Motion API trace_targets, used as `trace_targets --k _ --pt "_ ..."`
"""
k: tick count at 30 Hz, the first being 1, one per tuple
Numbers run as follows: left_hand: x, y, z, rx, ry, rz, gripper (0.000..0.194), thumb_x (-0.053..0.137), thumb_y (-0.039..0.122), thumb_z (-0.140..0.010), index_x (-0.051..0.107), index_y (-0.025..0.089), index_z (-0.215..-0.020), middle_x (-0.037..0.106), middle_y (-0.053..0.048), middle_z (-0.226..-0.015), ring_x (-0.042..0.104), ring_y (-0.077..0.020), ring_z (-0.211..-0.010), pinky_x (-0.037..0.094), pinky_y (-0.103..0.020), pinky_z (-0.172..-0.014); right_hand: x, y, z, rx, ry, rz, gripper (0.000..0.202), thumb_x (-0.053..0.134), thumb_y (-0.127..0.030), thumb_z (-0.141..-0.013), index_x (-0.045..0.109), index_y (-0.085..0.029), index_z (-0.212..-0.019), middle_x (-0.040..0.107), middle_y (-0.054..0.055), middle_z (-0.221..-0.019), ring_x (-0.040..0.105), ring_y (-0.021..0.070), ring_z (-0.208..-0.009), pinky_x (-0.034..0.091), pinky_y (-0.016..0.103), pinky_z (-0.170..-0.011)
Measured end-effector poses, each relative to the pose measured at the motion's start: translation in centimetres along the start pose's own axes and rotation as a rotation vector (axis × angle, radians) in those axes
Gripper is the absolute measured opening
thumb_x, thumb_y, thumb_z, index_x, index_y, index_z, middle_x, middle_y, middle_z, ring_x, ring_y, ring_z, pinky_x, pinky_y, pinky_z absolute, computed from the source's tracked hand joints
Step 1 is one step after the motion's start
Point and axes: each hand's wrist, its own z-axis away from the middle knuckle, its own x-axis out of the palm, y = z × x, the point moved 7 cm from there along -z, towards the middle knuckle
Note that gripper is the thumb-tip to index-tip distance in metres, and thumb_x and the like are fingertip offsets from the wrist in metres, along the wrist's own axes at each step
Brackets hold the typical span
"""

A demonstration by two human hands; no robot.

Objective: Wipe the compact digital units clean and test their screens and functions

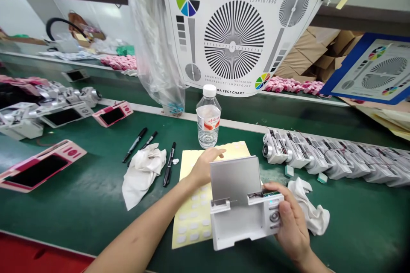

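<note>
A white camera housing (238, 226) is held up in front of me, its flat grey screen panel (236, 179) raised above the hollow back. My right hand (291, 222) grips the housing's right end, thumb beside the round button and a small blue light. My left hand (206, 166) reaches over a yellow sheet of white stickers (192, 222), behind the panel's left edge. One finger points right; the other fingertips are partly hidden by the panel, so what they touch does not show.
A water bottle (208, 119) stands behind the sheet. Left lie a white cloth (144, 170), black markers (169, 164) and pink camera shells (45, 164). To the right are another cloth (309, 204) and a row of open camera bodies (333, 158). A test chart (235, 30) hangs ahead.
</note>
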Motion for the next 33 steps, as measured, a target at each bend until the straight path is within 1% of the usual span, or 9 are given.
trace_targets --k 2,5,8,12,16,18,21,27,33 --pt "-0.7 1.0 0.2 0.015 0.067 0.016 0.033 0.059 0.044 -0.076 0.063 0.017 -0.094 0.062 -0.004 -0.080 0.055 -0.0206 -0.084 0.042 -0.037 -0.084 0.1 0.4 0.2 0.078 0.013 -0.014 0.026 0.042 -0.036 -0.090 0.062 -0.027 -0.103 0.067 0.001 -0.093 0.064 0.0123 -0.084 0.051 0.017 -0.073" --pt "-2.2 2.6 0.6 0.014 0.132 0.081 0.051 0.033 0.056 -0.085 0.063 0.015 -0.087 0.056 -0.004 -0.068 0.052 -0.0185 -0.067 0.042 -0.035 -0.070 0.8 2.0 1.0 0.322 0.001 -0.163 0.026 0.041 -0.038 -0.090 0.059 -0.027 -0.105 0.067 0.003 -0.093 0.064 0.0134 -0.065 0.052 0.020 -0.052" --pt "-3.4 5.4 1.2 0.084 0.096 0.123 0.073 0.017 0.071 -0.079 0.064 0.015 -0.085 0.049 -0.003 -0.061 0.049 -0.0183 -0.063 0.042 -0.035 -0.066 1.4 2.9 1.5 0.464 -0.021 -0.256 0.029 0.037 -0.040 -0.090 0.055 -0.027 -0.109 0.066 0.004 -0.095 0.061 0.0128 -0.050 0.047 0.021 -0.036" --pt "-2.5 10.1 2.9 0.277 -0.032 -0.202 0.081 0.054 0.080 -0.052 0.059 0.016 -0.101 0.053 -0.006 -0.083 0.051 -0.0197 -0.074 0.043 -0.034 -0.067 1.1 1.6 1.0 0.175 -0.055 0.032 0.026 0.041 -0.034 -0.090 0.060 -0.025 -0.105 0.068 0.003 -0.092 0.066 0.0152 -0.077 0.053 0.020 -0.061" --pt "-1.7 12.9 4.7 0.481 0.226 -0.541 0.066 0.071 0.066 -0.046 0.059 0.013 -0.084 0.054 -0.006 -0.077 0.049 -0.0193 -0.071 0.043 -0.034 -0.064 1.6 1.1 1.4 0.015 -0.121 0.138 0.029 0.038 -0.032 -0.092 0.057 -0.026 -0.113 0.067 0.001 -0.101 0.065 0.0130 -0.090 0.051 0.017 -0.076" --pt "-1.6 13.3 5.3 0.530 0.339 -0.567 0.053 0.076 0.058 -0.049 0.058 0.013 -0.071 0.051 -0.004 -0.067 0.046 -0.0169 -0.066 0.042 -0.032 -0.060 1.7 1.0 1.6 -0.016 -0.122 0.137 0.029 0.039 -0.031 -0.092 0.057 -0.026 -0.114 0.067 0.001 -0.104 0.064 0.0123 -0.094 0.050 0.016 -0.082" --pt "-2.2 13.1 5.4 0.477 0.359 -0.439 0.038 0.077 0.046 -0.057 0.055 0.014 -0.057 0.048 0.000 -0.056 0.044 -0.0146 -0.064 0.040 -0.027 -0.057 2.1 1.0 2.0 -0.028 -0.149 0.100 0.028 0.040 -0.031 -0.092 0.057 -0.026 -0.114 0.066 0.001 -0.105 0.064 0.0123 -0.096 0.050 0.016 -0.083" --pt "-2.7 11.3 4.3 0.180 0.090 0.000 0.038 0.045 0.026 -0.087 0.063 0.016 -0.056 0.050 -0.002 -0.054 0.046 -0.0137 -0.063 0.040 -0.028 -0.061 1.9 0.9 2.1 -0.050 -0.105 0.032 0.028 0.043 -0.031 -0.091 0.061 -0.023 -0.110 0.069 0.006 -0.102 0.066 0.0176 -0.093 0.056 0.023 -0.076" --pt "-2.3 11.1 4.4 0.115 -0.111 0.258 0.048 0.028 0.034 -0.090 0.073 0.021 -0.081 0.056 -0.005 -0.068 0.050 -0.0186 -0.072 0.039 -0.036 -0.072 1.1 1.3 1.8 -0.019 -0.055 0.015 0.028 0.043 -0.033 -0.090 0.063 -0.024 -0.106 0.070 0.007 -0.096 0.068 0.0198 -0.086 0.057 0.027 -0.070"
